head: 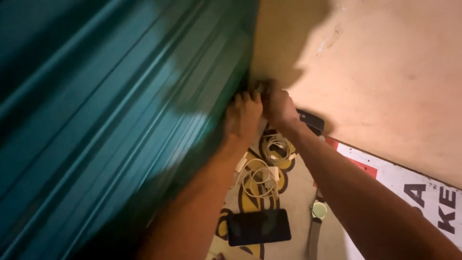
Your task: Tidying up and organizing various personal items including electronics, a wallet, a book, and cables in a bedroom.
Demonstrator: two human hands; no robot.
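Shutter [106,110] of ribbed teal metal fills the left side, blurred. At its right edge, where it meets the beige wall [385,72], the 2 hands work close together. The left hand [243,115] has its fingers curled against the shutter's edge. The right hand [279,108] is touching it, closed around something small at that edge; what it is cannot be told. Below the hands, on the patterned floor [298,192], lie white cables [262,178], a dark phone [259,227], then a wristwatch [318,210], and a dark wallet [310,120] by the wall.
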